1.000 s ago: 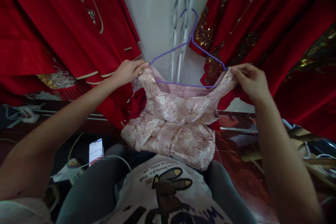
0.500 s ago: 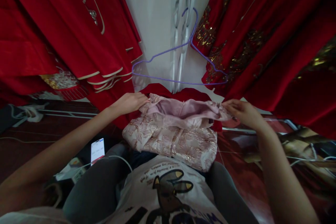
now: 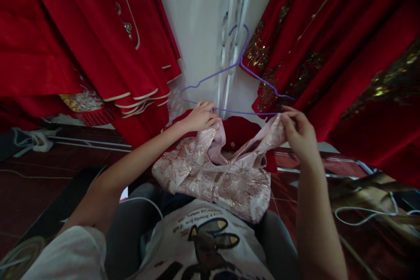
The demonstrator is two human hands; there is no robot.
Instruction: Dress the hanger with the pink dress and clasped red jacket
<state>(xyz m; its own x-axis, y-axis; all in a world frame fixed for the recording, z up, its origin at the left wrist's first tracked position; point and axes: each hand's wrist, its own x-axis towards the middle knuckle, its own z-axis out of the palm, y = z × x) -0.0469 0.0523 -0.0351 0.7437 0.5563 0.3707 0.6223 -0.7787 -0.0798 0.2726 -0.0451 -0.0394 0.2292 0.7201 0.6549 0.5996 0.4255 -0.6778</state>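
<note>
A pale pink brocade dress (image 3: 210,179), folded and with a satiny lining, lies across my lap with its neckline lifted. My left hand (image 3: 202,117) is closed on its left shoulder, fingers right at the lower bar of a purple hanger (image 3: 218,68). At the other shoulder, my right hand (image 3: 300,133) pinches the cloth just below the hanger's right end. Whether either hand also grips the hanger is unclear. The hanger hangs upright against the white doors, its lower bar just above the raised neckline.
Red garments with trim (image 3: 141,52) hang at left, and red cloth with gold sequins (image 3: 315,70) hangs at right. White doors (image 3: 193,17) stand behind. Part of a phone (image 3: 124,194) shows by my left leg. A white cable (image 3: 357,216) lies at right.
Both hands have raised the dress's shoulders to the hanger's lower bar. My left hand moved right and up, my right hand slightly up. The neckline now dips into a V between them.
</note>
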